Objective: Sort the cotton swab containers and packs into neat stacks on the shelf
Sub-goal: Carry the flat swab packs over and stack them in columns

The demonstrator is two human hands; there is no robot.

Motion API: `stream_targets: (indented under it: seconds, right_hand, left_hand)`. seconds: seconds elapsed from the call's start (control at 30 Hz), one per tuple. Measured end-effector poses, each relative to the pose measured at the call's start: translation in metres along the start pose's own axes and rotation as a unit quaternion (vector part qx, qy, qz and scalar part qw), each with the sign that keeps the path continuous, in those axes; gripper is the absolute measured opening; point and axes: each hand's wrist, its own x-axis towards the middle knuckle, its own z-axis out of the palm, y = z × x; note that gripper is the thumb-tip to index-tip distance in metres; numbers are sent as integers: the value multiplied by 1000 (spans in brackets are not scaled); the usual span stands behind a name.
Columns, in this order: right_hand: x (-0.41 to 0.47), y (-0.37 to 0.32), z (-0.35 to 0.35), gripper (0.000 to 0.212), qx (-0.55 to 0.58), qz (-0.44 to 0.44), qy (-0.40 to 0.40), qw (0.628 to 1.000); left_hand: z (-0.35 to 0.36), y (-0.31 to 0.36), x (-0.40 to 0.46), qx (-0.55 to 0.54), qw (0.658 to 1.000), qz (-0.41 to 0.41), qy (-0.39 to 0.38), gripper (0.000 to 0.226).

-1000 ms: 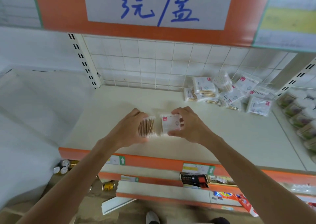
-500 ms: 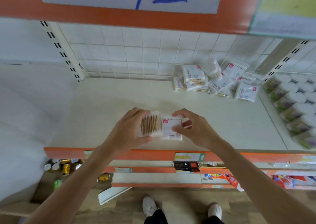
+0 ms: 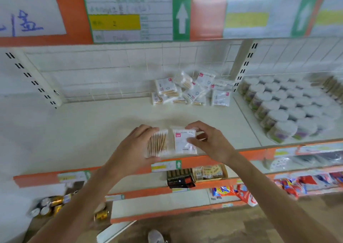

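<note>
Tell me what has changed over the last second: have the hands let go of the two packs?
No. The left hand holds the pack with the sticks showing, the right hand the labelled pack, side by side at the shelf's front edge, as before. Only the camera swung right. The loose pile at the back is unchanged.

The whole picture is slightly blurred, so the print on the price labels (image 3: 130,18) above the shelf (image 3: 92,124) cannot be read. The handwritten sign (image 3: 27,12) is cut off by the left edge. The left hand (image 3: 133,148) hides the left side of the swab pack (image 3: 157,143) it holds, and the right hand (image 3: 211,142) covers the right part of the labelled pack (image 3: 182,140). In the pile of packs (image 3: 191,92) near the shelf's back edge, the lower ones are hidden. The jars (image 3: 289,105) run out at the right edge. A shoe (image 3: 156,236) is cut by the bottom edge.
</note>
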Motion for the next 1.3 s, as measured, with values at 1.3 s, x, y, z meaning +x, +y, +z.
stream_targets:
  seconds: [1.3]
  right_hand:
    - [-388,257,-431,29,-4,119,343,932]
  left_hand:
    - [310,517,227,-104,933,300,-168,86]
